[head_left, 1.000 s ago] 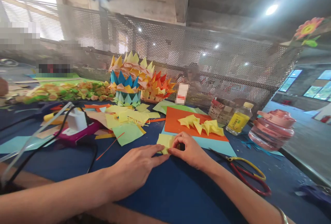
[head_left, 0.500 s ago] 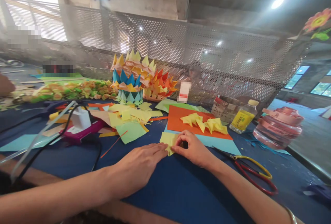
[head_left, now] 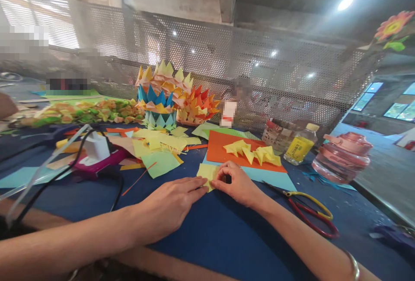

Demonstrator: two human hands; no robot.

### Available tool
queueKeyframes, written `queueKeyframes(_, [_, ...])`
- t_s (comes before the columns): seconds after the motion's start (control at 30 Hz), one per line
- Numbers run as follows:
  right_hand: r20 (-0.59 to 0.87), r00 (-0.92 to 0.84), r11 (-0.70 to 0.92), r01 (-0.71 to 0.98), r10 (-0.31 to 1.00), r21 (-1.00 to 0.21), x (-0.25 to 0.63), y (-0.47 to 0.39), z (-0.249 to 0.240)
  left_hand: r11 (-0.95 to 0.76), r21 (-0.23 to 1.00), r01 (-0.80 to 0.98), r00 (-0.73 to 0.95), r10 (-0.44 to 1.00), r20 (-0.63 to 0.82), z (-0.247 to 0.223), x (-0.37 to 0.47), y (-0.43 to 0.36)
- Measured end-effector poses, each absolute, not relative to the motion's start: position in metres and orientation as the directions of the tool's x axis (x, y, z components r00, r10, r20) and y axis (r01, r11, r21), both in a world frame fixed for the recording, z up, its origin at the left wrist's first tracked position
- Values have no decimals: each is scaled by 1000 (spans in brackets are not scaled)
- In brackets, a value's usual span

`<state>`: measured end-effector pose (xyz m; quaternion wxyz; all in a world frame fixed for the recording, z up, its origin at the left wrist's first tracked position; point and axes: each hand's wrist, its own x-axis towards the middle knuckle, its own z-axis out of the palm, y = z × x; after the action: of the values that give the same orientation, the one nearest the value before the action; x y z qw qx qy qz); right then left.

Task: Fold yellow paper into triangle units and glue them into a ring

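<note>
The step in hand appears to be folding: one small yellow paper piece lies on the blue tabletop, just in front of the near left corner of the orange sheet, which serves as landmark here. The right hand has thumb and forefinger brought together on the piece's right side, seemingly pinching it. The left hand lays straight fingertips on its near left edge (whether its thumb also nips the paper, I cannot tell). The next move, as I judge it, calls for the left fingers to hold the paper firm while the right pair lines up and presses a crease.

Counted against the orange sheet: on it, two clusters of folded yellow paper, whose single units blur together; partly under it, one light blue sheet; to its right, one yellow-labelled bottle and, beyond that, one pink water jug; near its right front corner, one pair of scissors; to its left, one magenta power strip bearing one white adapter; behind and left, at least three pointed paper crowns, overlapping.
</note>
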<state>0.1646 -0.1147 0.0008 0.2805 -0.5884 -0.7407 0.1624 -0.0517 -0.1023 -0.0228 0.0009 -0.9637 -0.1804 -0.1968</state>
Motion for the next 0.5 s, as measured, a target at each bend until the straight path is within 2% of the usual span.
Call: queueKeyframes(0.5, [234,-163,267,800,959,-538,163,-116,1,-932,29,361,861,346,373,-25,-52,-102])
